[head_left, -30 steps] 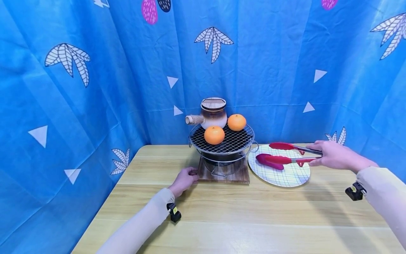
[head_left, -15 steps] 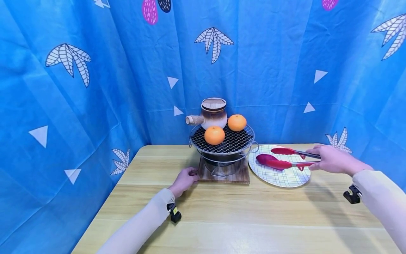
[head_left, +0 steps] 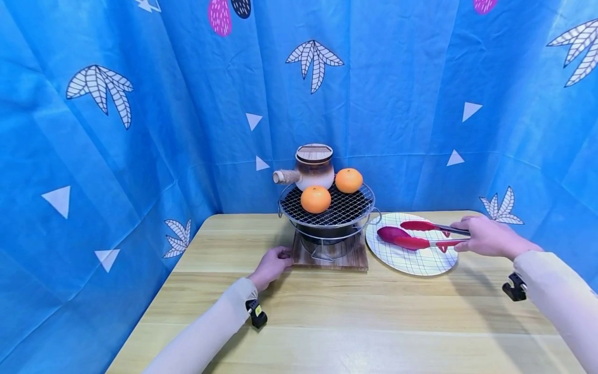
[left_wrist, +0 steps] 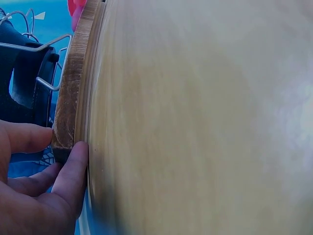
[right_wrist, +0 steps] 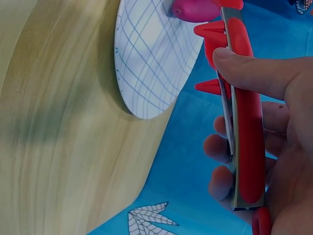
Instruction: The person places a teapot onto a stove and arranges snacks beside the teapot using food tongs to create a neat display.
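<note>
My right hand (head_left: 488, 236) grips red-and-silver tongs (right_wrist: 247, 127), thumb on one side and fingers curled round the other. In the head view the tongs' parted red tips reach over a smooth, elongated purple vegetable (head_left: 390, 235), the lower tip overlapping its side. That vegetable lies on a white checked plate (head_left: 427, 267). My left hand (head_left: 272, 267) pinches the near left corner of a dark wooden board (left_wrist: 68, 98) between thumb and fingers. On this board stands a round wire-topped grill (head_left: 345, 210), bearing two oranges (head_left: 315, 199) and a lidded pot (head_left: 314, 169) with a wrapped side handle.
A pale wooden table (head_left: 327, 322) carries everything. Behind it and along the left hangs a blue patterned curtain (head_left: 397, 104). The grill's wire handle sticks out close to the plate's left rim.
My right hand has shifted slightly left, and the tongs' upper arm has come down, so the tips are nearer each other around the purple vegetable. My left hand stays on the board.
</note>
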